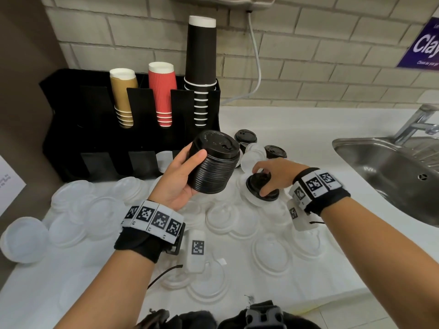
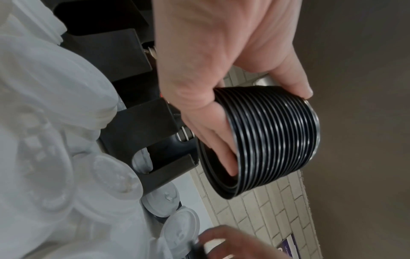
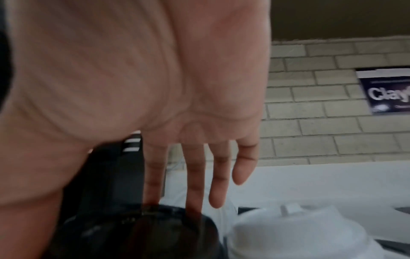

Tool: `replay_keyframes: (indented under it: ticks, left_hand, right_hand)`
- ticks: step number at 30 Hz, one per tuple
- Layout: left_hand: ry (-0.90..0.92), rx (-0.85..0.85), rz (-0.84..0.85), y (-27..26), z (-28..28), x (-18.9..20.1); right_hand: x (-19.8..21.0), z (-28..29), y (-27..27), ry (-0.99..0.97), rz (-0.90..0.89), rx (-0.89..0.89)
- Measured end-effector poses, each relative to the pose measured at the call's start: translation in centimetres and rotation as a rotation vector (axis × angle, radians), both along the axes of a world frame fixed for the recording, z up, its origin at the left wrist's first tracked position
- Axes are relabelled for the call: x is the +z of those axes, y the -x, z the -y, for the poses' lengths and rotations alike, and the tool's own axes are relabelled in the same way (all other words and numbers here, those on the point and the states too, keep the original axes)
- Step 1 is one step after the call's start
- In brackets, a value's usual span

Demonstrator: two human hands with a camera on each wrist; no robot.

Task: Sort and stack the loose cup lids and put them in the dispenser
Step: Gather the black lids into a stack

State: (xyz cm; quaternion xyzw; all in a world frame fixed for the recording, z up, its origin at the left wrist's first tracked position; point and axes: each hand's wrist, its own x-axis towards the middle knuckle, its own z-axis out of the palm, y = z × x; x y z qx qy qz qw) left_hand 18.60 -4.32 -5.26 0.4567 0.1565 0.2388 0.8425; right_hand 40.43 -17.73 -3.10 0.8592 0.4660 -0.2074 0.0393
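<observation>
Stacking step, black lids. Left hand [image 1: 177,184] clamped round the stack of black lids [image 1: 213,169], held above the tabletop [image 1: 297,129]. Right hand [image 1: 273,173] pinches a loose black lid [image 1: 254,185] (lying on clear lids [image 1: 240,219]). Next: lift, seat squarely on the stack; dispenser [image 1: 71,129] probably later.

Right hand [image 3: 177,87], straight fingers [image 3: 195,180] on a black lid [image 3: 177,238]

Mostly plastic and paper, some metal.
Black lid stack [image 1: 213,172] glossy plastic; clear lids [image 1: 104,212] frosted plastic; red cups [image 1: 162,91] ribbed paper; dispenser [image 1: 64,138] matt black; sink [image 1: 392,167], right of frame, brushed metal; worktop [image 1: 297,124] smooth white.
</observation>
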Motion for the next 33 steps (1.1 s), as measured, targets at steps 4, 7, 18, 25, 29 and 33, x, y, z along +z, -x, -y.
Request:
replay_keyframes:
  ticks: [4,7,18,25,29,33]
  left_hand:
    - [-0.007,0.007,0.004,0.1,0.1,-0.1]
    - [-0.031,0.005,-0.008,-0.1,0.4,-0.1]
    - [-0.159,-0.01,-0.045,0.0,1.1,0.1]
    - [-0.194,-0.044,-0.035,0.1,1.4,0.2]
    - [-0.205,-0.05,-0.035,0.1,1.5,0.1]
    - [-0.172,-0.036,-0.026,-0.1,1.7,0.0]
  right_hand:
    - [2.2,1.3,0.4,-0.586,-0.439,-0.119]
    - [3.8,1.8,2.6,-0.898,-0.664,-0.057]
    - [4.5,0.4,6.4,-0.9,-0.431,0.113]
    - [5.5,-0.4,6.1,-0.797,-0.391,0.152]
    - [6.4,-0.6,6.0,-0.696,-0.418,0.192]
    - [6.3,-0.4,6.0,-0.698,-0.443,0.185]
